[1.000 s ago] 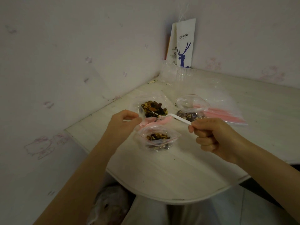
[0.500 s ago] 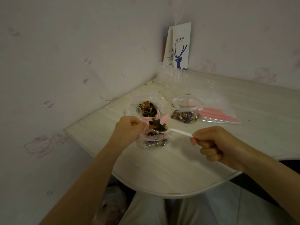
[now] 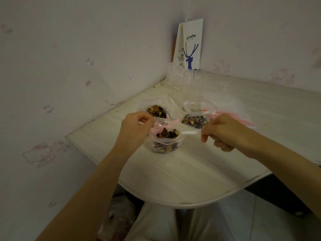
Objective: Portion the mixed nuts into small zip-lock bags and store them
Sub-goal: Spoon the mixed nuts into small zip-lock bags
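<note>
- left hand (image 3: pixel 133 132) pinches the left rim of the small zip-lock bag (image 3: pixel 165 146) and pulls the mouth open
- the bag stands on the table (image 3: pixel 173 173) and is partly filled at the bottom
- right hand (image 3: pixel 224 132) has its fingers curled round the handle of the white spoon (image 3: pixel 190 132)
- hands are apart, and the spoon spans the gap between them
- the spoon bowl sits in the bag mouth, heaped with mixed nuts (image 3: pixel 167 133); load looks not yet tipped
- step in hand, as I judge it: drop this scoop into the bag
- to do it well: keep the rim stretched wide, sink the bowl below the pink zip strip, then roll the wrist slowly
- the heap is tall, so pieces could roll off over the rim onto the table
- the bag is thin and floppy and would likely sag or topple if released; keep the pinch until the spoon is out
- keep bits off the zip track or it may not seal later
- around: the source bag (image 3: pixel 156 110) of nuts lies open just behind the left hand; cannot tell if it touches the bag being filled
- a second bag (image 3: pixel 196 120) with nuts sits behind the right hand, its mouth gaping and unsealed
- a flat pile of empty bags (image 3: pixel 238 119) with pink strips lies further right
- in the far corner, clear cups (image 3: pixel 192 79) and a paper coffee bag (image 3: pixel 192 44) sit against the wall
- crumbs are scattered on the table
- in the way: the second bag is close to the spoon hand, so a quick pull back could knock it
- progress: no bag in view looks sealed, and storing has not begun
</note>
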